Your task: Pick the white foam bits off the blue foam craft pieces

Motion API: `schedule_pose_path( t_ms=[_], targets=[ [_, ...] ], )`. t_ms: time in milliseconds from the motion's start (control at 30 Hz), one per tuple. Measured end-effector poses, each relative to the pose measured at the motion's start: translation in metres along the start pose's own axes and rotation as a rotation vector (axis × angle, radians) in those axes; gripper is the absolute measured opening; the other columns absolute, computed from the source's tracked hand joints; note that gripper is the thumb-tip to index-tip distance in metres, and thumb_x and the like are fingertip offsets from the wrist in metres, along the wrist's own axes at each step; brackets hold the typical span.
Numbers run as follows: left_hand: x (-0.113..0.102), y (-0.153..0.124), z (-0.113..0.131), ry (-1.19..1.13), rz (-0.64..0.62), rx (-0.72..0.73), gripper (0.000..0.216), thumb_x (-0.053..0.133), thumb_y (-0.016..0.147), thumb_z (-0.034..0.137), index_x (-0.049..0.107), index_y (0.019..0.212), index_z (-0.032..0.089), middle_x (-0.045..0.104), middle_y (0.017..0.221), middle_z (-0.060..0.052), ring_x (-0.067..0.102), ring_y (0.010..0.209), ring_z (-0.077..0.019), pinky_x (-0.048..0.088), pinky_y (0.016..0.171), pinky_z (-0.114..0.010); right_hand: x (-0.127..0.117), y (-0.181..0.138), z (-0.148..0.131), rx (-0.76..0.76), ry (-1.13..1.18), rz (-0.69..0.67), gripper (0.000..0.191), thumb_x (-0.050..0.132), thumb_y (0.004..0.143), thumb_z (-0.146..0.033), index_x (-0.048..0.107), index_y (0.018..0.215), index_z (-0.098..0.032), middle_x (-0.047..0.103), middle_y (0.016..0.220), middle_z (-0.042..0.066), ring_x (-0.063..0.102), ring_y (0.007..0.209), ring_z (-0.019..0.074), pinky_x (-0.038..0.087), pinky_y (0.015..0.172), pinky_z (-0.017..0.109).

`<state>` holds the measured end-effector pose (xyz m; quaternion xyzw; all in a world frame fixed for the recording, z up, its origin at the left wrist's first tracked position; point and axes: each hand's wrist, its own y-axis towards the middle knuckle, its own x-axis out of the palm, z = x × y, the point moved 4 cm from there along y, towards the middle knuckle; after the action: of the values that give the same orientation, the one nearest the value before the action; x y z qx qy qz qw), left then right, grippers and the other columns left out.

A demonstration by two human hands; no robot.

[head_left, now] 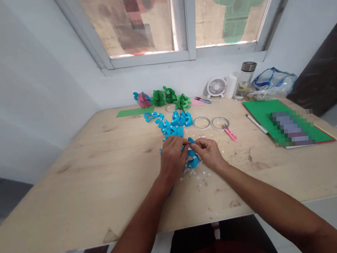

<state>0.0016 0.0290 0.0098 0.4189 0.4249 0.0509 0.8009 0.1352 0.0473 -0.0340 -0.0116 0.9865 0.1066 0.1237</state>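
My left hand [174,154] and my right hand [208,151] meet over the middle of the table, fingertips pinched together. Between them is a small blue paper piece [191,140], gripped from both sides. Just below the fingers lies a curved blue paper cutout [193,160] with white bits on it. More blue paper cutouts [171,131], dotted with white squares, are heaped beyond my left hand. Small white scraps [200,179] are scattered around and under the hands.
Pink-handled snips [230,131] and two rolls of tape [201,123] lie beyond my right hand. Green paper flowers [183,101], a small white fan [216,87] and a glass bottle [243,82] stand along the wall. Green sheets [264,113] and a pen [257,124] are at right.
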Motion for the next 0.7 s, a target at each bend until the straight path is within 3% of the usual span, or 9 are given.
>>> schedule_pose_path(
  t_ms=[133, 700],
  targets=[
    [-0.0022, -0.0004, -0.0003, -0.03, 0.055, -0.026, 0.009, 0.05, 0.086, 0.022, 0.057, 0.081, 0.019, 0.062, 0.078, -0.005, 0.056, 0.081, -0.02, 0.044, 0.073, -0.033, 0.0005, 0.0016, 0.0029, 0.023, 0.057, -0.006, 0.03, 0.058, 0.072, -0.042, 0.054, 0.056, -0.017, 0.035, 0.047, -0.005, 0.032, 0.047, 0.009, 0.025, 0.044, 0.022],
    [-0.0018, 0.0013, 0.0014, -0.024, 0.064, 0.031, 0.013, 0.048, 0.086, 0.021, 0.058, 0.078, 0.019, 0.063, 0.076, -0.005, 0.055, 0.078, -0.0196, 0.044, 0.073, -0.033, -0.0005, 0.0003, -0.0024, 0.0, 0.005, 0.005, 0.028, 0.057, 0.073, -0.039, 0.053, 0.056, -0.017, 0.035, 0.047, -0.005, 0.032, 0.047, 0.0089, 0.026, 0.045, 0.022]
  ],
)
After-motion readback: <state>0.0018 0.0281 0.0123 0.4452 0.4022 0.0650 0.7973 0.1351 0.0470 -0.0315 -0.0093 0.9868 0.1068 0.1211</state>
